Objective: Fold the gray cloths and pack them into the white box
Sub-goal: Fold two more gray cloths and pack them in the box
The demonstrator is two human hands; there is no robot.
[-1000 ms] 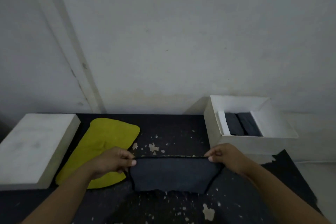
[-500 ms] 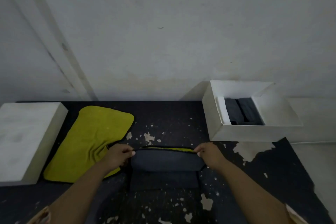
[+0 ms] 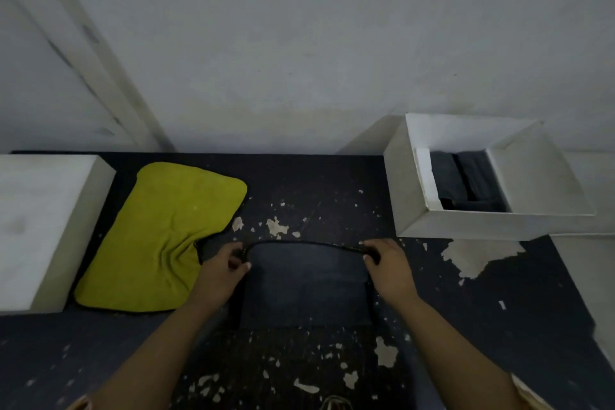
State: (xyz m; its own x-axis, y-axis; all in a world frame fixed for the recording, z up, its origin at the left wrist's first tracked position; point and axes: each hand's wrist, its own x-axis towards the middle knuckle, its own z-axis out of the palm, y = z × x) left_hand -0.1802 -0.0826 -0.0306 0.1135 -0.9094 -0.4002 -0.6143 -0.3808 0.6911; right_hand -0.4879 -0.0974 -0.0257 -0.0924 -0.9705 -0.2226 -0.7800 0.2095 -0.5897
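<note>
Now the left hand [image 3: 223, 268] and right hand [image 3: 386, 265] each pinch a far corner of the cloth [image 3: 304, 286]. It lies wide, left to right. The box [image 3: 466, 225] sits up and right, nearer the right hand.

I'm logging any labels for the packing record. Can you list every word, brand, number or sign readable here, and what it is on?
None: no readable text shows anywhere in this view.
The white box, the white block at left, the yellow cloth, the gray cloth held by the left hand and right hand, and the wall all appear plain.
The pale patches on the dark table are chipped surface, not print.
</note>
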